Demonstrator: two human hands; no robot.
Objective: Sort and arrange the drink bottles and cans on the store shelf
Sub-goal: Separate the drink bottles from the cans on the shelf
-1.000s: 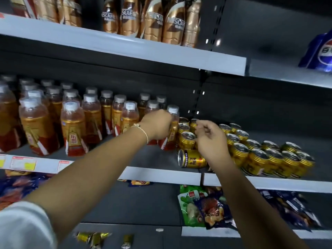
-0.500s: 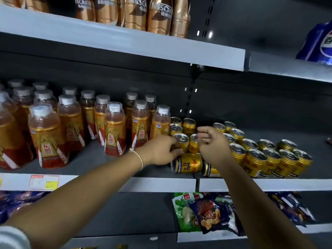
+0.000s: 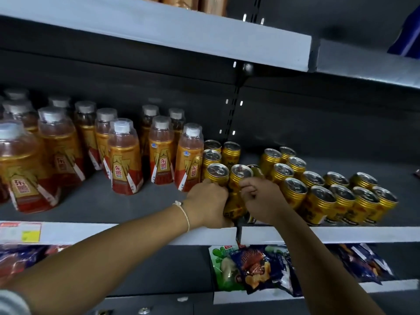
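A gold can (image 3: 237, 189) stands nearly upright at the shelf's front, between my hands. My left hand (image 3: 205, 204) grips its left side. The curled fingers of my right hand (image 3: 264, 201) hold its right side. Under my right palm the end of a second can (image 3: 250, 218) shows, mostly hidden. More gold cans (image 3: 212, 155) stand right behind, and a larger block of cans (image 3: 318, 196) fills the shelf to the right. Orange drink bottles (image 3: 123, 160) with white caps stand in rows on the left.
The grey shelf lip (image 3: 113, 233) carries a price tag (image 3: 20, 231) at the left. An upper shelf (image 3: 159, 26) hangs overhead, with a blue pack (image 3: 406, 35) at the far right. Snack bags (image 3: 250, 269) lie on the shelf below.
The can that lay on its side at the front now stands nearly upright between my hands. My left hand came down from the bottles to grip it. The view moved closer.
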